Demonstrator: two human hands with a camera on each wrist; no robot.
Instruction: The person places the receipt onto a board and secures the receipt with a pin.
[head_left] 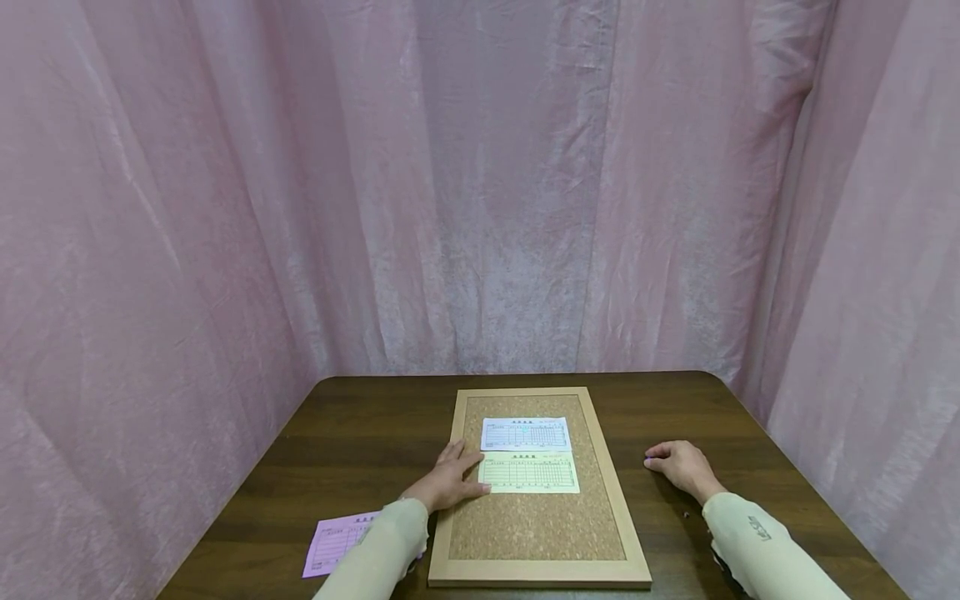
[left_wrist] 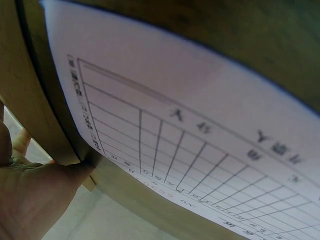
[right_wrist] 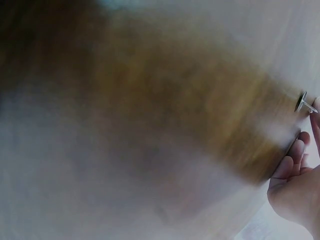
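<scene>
A cork board (head_left: 536, 533) in a pale wooden frame lies on the dark table. On it, a white printed slip (head_left: 525, 435) sits above a light green one (head_left: 529, 473). My left hand (head_left: 448, 482) rests spread over the board's left frame, thumb and index fingertips at the green slip's left edge. To the right of the board, my right hand (head_left: 681, 467) pinches a small purple pin (head_left: 648, 457) close over the tabletop. A metal pin with a flat disc (right_wrist: 303, 102) shows near the right fingertips in the right wrist view.
A purple printed slip (head_left: 337, 543) lies on the table (head_left: 375, 433) left of the board, partly hidden by my left sleeve. Beside my right wrist lies a tiny dark object (head_left: 686, 515). Pink curtains (head_left: 510, 208) hang behind and along both sides.
</scene>
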